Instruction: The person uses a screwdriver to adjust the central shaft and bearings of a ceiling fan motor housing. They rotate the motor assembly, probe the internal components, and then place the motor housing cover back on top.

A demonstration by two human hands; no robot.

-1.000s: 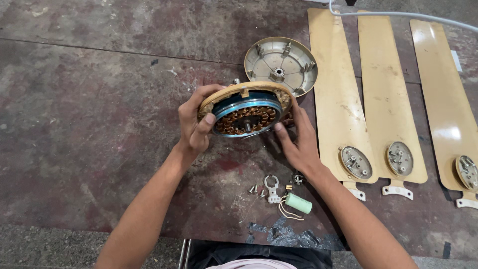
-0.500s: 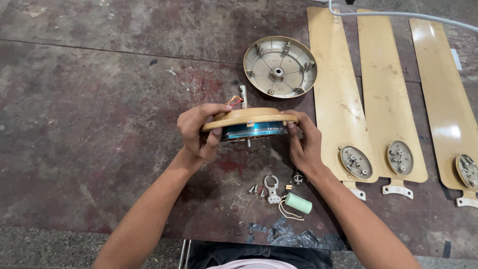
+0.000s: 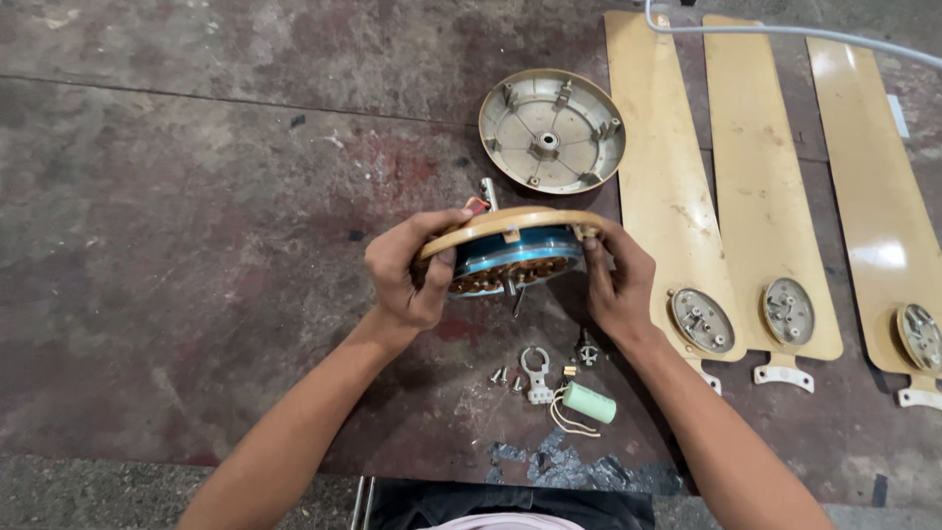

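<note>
Disassembly well advanced: the left hand (image 3: 407,280) and right hand (image 3: 616,280) have fingers closed on the motor unit (image 3: 510,250), held above the surface (image 3: 196,245). The cover (image 3: 551,130) lies far behind it, three blades (image 3: 760,177) to the right (detached); loose screws (image 3: 502,376) and a capacitor (image 3: 589,402) lie near, so reassembly appears outstanding.

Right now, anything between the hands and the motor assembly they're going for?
Nothing. The left hand and right hand already grip the fan motor assembly by opposite edges of its tan housing, held above the table. The screws and green capacitor lie below it, apart.
</note>
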